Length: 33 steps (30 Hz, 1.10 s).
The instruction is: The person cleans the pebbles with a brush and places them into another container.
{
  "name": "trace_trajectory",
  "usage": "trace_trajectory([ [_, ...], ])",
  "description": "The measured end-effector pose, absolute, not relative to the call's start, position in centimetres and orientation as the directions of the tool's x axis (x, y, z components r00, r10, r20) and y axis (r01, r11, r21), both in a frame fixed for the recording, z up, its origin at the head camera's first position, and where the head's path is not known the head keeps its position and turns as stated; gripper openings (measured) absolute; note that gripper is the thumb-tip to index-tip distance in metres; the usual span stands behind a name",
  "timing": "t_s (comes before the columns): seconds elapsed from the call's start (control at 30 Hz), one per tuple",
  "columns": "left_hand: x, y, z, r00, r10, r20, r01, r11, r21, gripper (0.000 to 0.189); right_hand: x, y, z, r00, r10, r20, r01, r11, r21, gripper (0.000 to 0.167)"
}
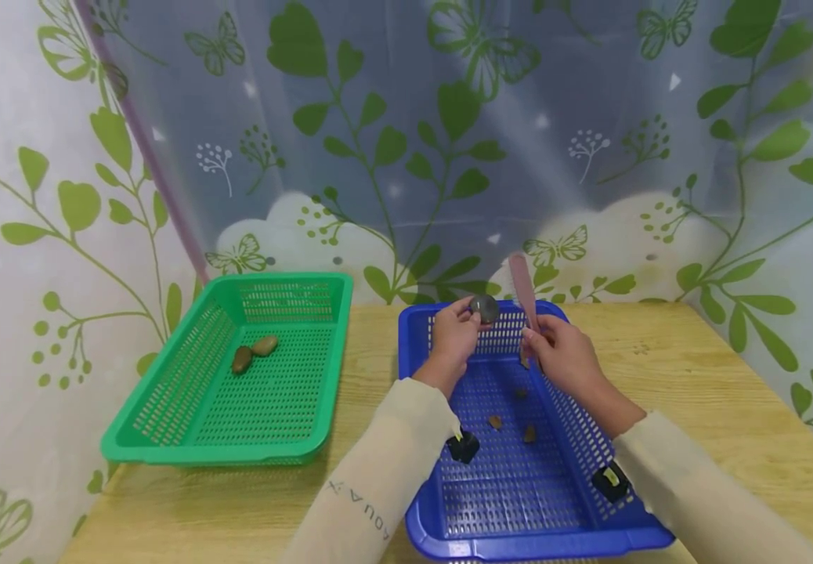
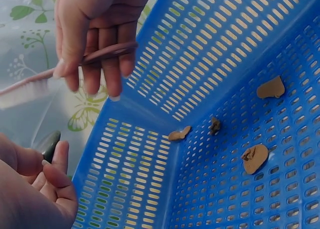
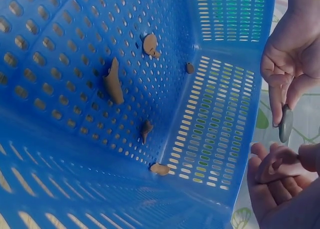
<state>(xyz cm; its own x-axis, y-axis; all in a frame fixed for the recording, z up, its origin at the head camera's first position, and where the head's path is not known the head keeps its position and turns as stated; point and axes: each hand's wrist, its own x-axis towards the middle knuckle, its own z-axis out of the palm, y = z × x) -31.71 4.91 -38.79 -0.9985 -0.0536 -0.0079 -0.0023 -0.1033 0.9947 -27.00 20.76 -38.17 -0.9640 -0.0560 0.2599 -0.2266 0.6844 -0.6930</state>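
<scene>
My left hand (image 1: 453,341) pinches a smooth dark grey-green stone (image 1: 484,309) by its edge, over the far end of the blue basket (image 1: 413,523). In the left wrist view the stone (image 2: 51,146) shows edge-on between thumb and fingers. A pink brush (image 1: 523,287) with pale bristles stands almost upright in my right hand (image 1: 570,359), its head just right of the stone and apart from it. The right wrist view shows the brush handle (image 3: 278,164) lying across my right fingers. Beneath both hands, several brown, clay-like pieces (image 2: 256,159) lie on the basket's floor.
Left of the blue basket stands a green basket (image 1: 339,345) holding a reddish-brown stone (image 1: 241,359) and a tan stone (image 1: 265,345). Both baskets rest on a wooden table (image 1: 371,376). A leaf-patterned curtain (image 1: 392,157) hangs close behind.
</scene>
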Motion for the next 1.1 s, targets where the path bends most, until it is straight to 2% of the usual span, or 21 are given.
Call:
trace_trajectory([
  [0.17,-31.74,4.94,-38.96,-1.000,-0.028,0.003,0.007,-0.117,0.993,0.035,-26.83,20.49,-38.31,-0.954,-0.089,0.286,-0.274,0.645,-0.713,0.036],
  [0.33,-31.81,4.99,-39.11,-1.000,-0.019,0.009,0.011,-0.110,0.994,0.034,-26.71,20.37,-38.43,-0.947,-0.140,0.290,-0.308,0.652,-0.693,0.033],
  [0.53,-31.75,4.97,-39.19,-1.000,-0.004,0.031,0.031,-0.065,0.997,0.035,-26.66,20.30,-38.44,-0.947,-0.223,0.230,-0.320,0.692,-0.647,0.032],
  [0.67,-31.64,4.96,-38.97,-1.000,-0.018,0.015,0.016,-0.025,1.000,0.037,-26.81,20.36,-38.41,-0.948,-0.259,0.184,-0.316,0.710,-0.630,0.023],
  [0.8,-31.67,4.98,-38.91,-1.000,-0.018,0.005,0.006,-0.029,1.000,0.037,-26.86,20.47,-38.37,-0.951,-0.268,0.157,-0.306,0.726,-0.616,0.018],
  [0.93,-31.77,4.97,-39.01,-1.000,-0.009,-0.004,-0.003,-0.076,0.997,0.036,-26.77,20.51,-38.26,-0.957,-0.248,0.147,-0.286,0.745,-0.603,0.020],
  [1.1,-31.74,4.86,-38.92,-1.000,-0.006,-0.009,-0.008,-0.140,0.990,0.035,-26.88,20.53,-38.26,-0.979,-0.175,0.101,-0.199,0.753,-0.627,0.025],
])
